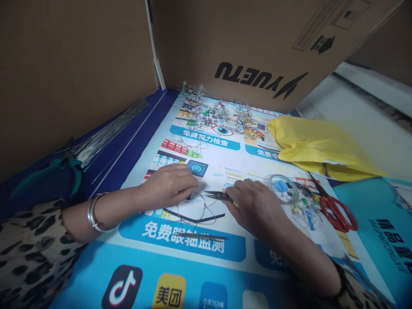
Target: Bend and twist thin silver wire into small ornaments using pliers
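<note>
My right hand (254,204) is closed round small needle-nose pliers (216,196), whose tips point left toward my left hand. My left hand (170,184) rests on the printed blue-and-white mat (193,262) with fingers curled and pinched on thin wire (206,210) that loops across the mat between both hands. A silver bangle (94,213) sits on my left wrist. What exactly the left fingertips pinch is too small to see.
A bundle of straight silver wires (106,135) and teal-handled pliers (64,165) lie at the left. Finished wire-and-bead pieces (219,113) sit at the back. A yellow bag (315,148), a clear thread spool (283,186), red scissors (336,210) and cardboard walls (257,47) surround.
</note>
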The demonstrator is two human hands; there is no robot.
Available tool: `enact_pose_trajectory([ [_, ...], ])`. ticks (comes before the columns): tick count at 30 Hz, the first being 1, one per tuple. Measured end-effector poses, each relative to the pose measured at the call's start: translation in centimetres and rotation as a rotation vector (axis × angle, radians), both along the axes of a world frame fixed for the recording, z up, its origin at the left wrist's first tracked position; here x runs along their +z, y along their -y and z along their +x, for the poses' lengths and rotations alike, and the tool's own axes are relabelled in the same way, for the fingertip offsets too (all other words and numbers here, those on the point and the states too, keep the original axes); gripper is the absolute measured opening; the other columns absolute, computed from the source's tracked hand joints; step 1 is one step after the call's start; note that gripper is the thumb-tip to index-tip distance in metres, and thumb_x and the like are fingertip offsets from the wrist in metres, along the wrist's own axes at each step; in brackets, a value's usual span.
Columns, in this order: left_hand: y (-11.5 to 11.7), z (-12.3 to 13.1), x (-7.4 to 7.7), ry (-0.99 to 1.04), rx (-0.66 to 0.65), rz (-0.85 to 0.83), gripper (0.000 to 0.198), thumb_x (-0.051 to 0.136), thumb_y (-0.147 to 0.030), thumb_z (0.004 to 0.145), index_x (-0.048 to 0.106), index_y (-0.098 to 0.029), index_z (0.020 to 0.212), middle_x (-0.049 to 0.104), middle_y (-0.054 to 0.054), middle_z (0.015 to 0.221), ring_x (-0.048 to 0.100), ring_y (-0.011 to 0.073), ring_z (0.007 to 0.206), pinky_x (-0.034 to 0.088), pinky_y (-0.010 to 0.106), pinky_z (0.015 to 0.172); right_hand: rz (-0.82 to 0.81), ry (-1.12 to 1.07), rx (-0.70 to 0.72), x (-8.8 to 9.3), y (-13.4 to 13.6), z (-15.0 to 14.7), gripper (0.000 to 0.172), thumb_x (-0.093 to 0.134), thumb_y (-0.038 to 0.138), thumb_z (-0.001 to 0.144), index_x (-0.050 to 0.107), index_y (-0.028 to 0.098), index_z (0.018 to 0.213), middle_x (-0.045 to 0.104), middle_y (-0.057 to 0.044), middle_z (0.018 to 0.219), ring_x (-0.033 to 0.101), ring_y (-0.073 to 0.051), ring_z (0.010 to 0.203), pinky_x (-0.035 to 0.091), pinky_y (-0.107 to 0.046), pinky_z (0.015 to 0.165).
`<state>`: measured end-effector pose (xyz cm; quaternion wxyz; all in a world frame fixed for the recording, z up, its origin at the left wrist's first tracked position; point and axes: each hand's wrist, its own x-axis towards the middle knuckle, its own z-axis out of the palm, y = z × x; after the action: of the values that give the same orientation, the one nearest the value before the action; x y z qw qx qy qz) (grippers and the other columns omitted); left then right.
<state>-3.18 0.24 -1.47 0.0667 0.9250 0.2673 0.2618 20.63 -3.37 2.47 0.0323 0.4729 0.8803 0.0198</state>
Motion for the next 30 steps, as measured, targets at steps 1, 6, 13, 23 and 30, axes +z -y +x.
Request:
enact_pose_trajectory([
  [1,0.0,0.0,0.0,-0.003,0.005,0.002,0.018,0.046,-0.02,0.087,0.062,-0.017,0.079,0.058,0.004,0.068,0.052,0.0158,0.069,0.042,0.028,0.066,0.016,-0.007,0.004,-0.3,-0.1,-0.1,0.013,0.051,0.028,0.085,0.06,0.02,0.081,0.058,-0.003,0.076,0.049,-0.018,0.074,0.027,-0.03,0.064],
  [6,0.1,0.1,0.0,-0.013,0.032,0.002,0.021,0.044,-0.021,0.089,0.062,-0.016,0.079,0.058,0.004,0.069,0.053,0.0159,0.07,0.042,0.029,0.067,0.081,0.018,0.046,-0.7,-0.1,-0.5,0.007,0.053,0.019,0.081,0.059,0.02,0.077,0.056,-0.003,0.073,0.046,-0.018,0.071,0.023,-0.03,0.061],
  [13,0.2,0.0,0.0,-0.035,0.047,0.018,0.021,0.043,-0.022,0.089,0.062,-0.016,0.08,0.059,0.004,0.069,0.052,0.0161,0.069,0.042,0.029,0.065,0.156,0.07,0.077,-0.9,0.3,-0.6,0.011,0.052,0.012,0.079,0.056,0.021,0.072,0.054,-0.002,0.07,0.041,-0.018,0.069,0.019,-0.031,0.06],
  [23,0.6,-0.2,0.0,-0.086,0.096,0.058,0.017,0.044,-0.018,0.087,0.061,-0.017,0.084,0.059,0.004,0.07,0.054,0.0159,0.07,0.043,0.027,0.066,0.105,0.07,0.04,-0.9,0.0,-1.2,0.011,0.049,0.014,0.081,0.058,0.02,0.077,0.056,-0.004,0.077,0.044,-0.018,0.075,0.022,-0.03,0.063],
  [30,0.6,-0.1,0.0,-0.082,0.078,0.059,0.017,0.045,-0.017,0.087,0.062,-0.018,0.085,0.058,0.003,0.068,0.053,0.0151,0.069,0.043,0.025,0.065,0.087,0.087,0.022,-0.8,-0.1,-1.5,0.013,0.048,0.014,0.082,0.059,0.019,0.077,0.056,-0.005,0.079,0.046,-0.018,0.076,0.023,-0.03,0.062],
])
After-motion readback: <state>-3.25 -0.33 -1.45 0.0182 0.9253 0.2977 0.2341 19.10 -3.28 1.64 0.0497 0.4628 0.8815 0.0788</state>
